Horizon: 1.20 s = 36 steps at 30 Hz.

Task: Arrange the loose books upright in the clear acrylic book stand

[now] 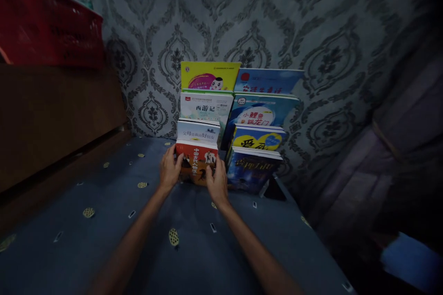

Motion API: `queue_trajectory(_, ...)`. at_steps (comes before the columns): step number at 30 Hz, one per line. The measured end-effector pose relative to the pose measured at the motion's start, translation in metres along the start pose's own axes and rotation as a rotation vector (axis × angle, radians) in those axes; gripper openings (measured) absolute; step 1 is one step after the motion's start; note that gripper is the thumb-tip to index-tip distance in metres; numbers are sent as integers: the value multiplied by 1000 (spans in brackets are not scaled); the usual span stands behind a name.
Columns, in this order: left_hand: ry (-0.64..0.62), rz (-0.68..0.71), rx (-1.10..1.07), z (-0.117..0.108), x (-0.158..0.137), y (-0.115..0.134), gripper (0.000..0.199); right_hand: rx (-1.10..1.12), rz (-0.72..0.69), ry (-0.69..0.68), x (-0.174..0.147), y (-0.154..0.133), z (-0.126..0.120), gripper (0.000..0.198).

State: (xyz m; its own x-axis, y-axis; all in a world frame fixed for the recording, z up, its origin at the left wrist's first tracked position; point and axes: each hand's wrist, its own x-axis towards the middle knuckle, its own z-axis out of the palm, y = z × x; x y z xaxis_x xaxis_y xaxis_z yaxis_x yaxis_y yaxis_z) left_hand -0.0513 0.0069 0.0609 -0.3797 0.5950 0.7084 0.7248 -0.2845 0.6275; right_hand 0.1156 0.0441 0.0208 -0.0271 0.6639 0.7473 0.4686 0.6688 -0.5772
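Observation:
A red book (194, 162) with white Chinese characters stands upright at the front of the left row of books. My left hand (169, 168) grips its left edge, thumb on the cover. On the opposite edge, my right hand (218, 181) has its thumb on the cover and its fingers along the side. Directly behind it rise a pale blue-white book (198, 132), a white book (206, 105) and a yellow book (209, 75). To the right, a dark blue book (254, 170) fronts the second row, before a blue-yellow book (258, 139) and taller blue books (258, 111).
Patterned wallpaper (221, 23) backs the books. They stand on a dark blue cloth (155, 258) with pineapple prints. At left, a red plastic basket (51, 23) sits on a brown wooden piece (58, 120). A gathered curtain (374, 166) hangs at right.

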Motion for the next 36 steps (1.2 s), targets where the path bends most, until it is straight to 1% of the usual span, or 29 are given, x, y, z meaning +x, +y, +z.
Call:
queue_trajectory(3,21,102,77,-6,2,7,55,-70,-67,44,0,-16,-9,62)
queue_trajectory(5,21,202,170,-10,5,13,58,-130,-168,60,5,-31,-16,63)
queue_trajectory(8,-12,336,291,-13,11,18,50,-236,-328,-18,18,-48,-24,59)
queue_trajectory(11,-45,405,345,-11,15,17,46,-327,-400,-102,31,-54,-24,56)
queue_trajectory(15,-37,436,353,-7,16,12,47,-371,-383,-127,39,-51,-19,55)
queue_trajectory(20,43,459,374,1,16,11,44,-373,-372,-59,43,-48,-11,50)
queue_trajectory(23,90,486,369,7,17,8,45,-375,-393,-25,43,-44,-7,51)
queue_trajectory(28,133,530,367,12,18,5,45,-375,-422,10,43,-37,-2,54)
queue_trajectory(32,149,519,353,14,17,4,46,-385,-435,42,44,-37,-2,50)
queue_trajectory(36,144,489,357,15,15,4,47,-385,-431,30,43,-40,-4,50)
